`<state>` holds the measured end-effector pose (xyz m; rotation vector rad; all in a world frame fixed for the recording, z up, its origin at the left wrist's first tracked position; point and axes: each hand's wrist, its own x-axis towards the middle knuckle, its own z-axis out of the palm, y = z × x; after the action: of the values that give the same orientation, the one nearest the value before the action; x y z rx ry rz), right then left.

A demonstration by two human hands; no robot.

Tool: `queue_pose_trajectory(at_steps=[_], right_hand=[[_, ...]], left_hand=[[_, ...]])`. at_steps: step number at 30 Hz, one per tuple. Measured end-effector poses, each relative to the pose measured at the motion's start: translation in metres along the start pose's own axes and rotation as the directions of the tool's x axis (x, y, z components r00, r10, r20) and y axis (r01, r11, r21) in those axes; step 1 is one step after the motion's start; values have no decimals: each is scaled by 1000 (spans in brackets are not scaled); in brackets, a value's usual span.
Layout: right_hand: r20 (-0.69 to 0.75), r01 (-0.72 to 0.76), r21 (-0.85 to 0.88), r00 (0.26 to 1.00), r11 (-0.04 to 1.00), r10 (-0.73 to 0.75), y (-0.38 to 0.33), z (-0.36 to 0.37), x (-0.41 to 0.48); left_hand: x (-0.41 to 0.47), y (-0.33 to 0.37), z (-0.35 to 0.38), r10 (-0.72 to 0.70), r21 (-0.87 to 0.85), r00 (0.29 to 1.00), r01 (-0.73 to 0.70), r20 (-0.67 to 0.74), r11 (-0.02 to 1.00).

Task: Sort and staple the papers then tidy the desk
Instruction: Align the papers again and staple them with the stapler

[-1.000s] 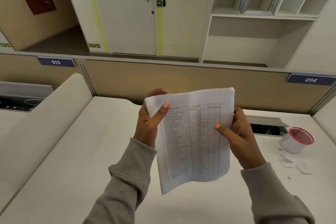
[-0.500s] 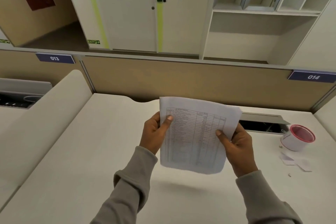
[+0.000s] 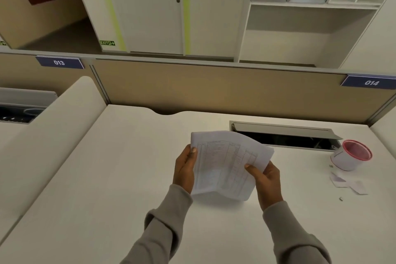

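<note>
Your left hand (image 3: 185,169) and right hand (image 3: 265,180) each pinch a side edge of the papers (image 3: 227,165), thumb on the printed face and fingers curled behind, so the sheaf hangs low over the middle of the desk (image 3: 107,178) with its top right corner bowed back. To square it well, slacken both pinches slightly, stand the bottom edge on the desk and tap until the edges align, for the sheets look limp and apt to fan. No stapler shows; the red-rimmed tub (image 3: 351,155) and paper scraps (image 3: 347,182) lie well apart to your right.
</note>
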<state>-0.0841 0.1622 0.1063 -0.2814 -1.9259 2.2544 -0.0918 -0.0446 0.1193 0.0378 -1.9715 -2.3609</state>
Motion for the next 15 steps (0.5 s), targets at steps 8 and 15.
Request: queue_pose_trajectory(at_steps=[8,15], right_hand=[[-9,13,-60,1000,998,-14,7,6,-6],[-7,53,-166,998,985,-55,13,7,-5]], left_hand=[[1,-18,-6,7,-5,999,-7,-34,1000],[0,-23,-6,-9,8,998,10,-55,1000]])
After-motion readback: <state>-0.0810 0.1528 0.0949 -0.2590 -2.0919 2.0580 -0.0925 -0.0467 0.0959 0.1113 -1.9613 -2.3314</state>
